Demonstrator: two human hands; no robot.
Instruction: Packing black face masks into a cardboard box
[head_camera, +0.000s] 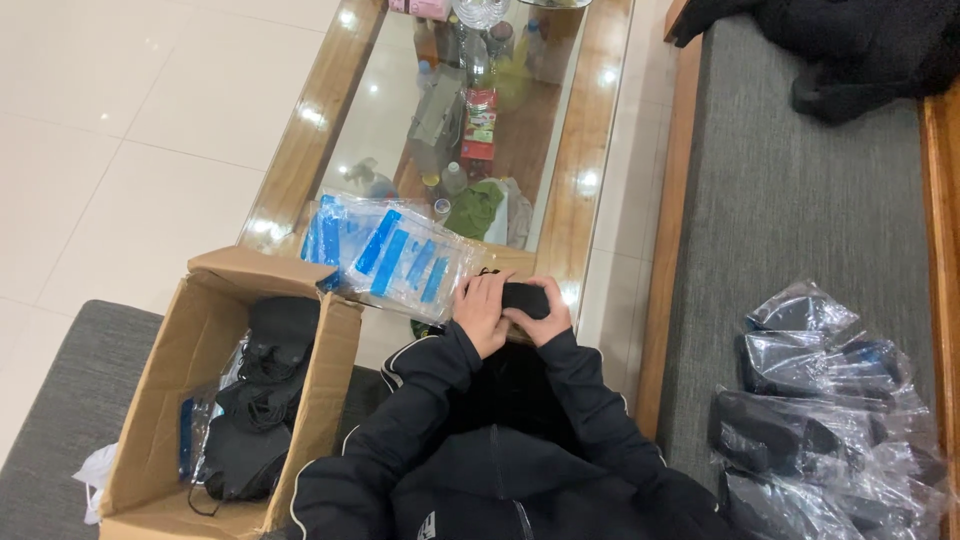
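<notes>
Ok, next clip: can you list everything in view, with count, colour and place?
cardboard box: one, brown, open, lower left, black masks inside
clear bags: a stack, blue strips, on the table edge
glass-top table: one, wooden frame, bottles and clutter on the shelf beneath
bagged black items: a pile, clear wrap, on the grey bench, right
dark garment: one, black, top right
black item: one, held in both hands
left hand: on the black item
right hand: on the black item
</notes>
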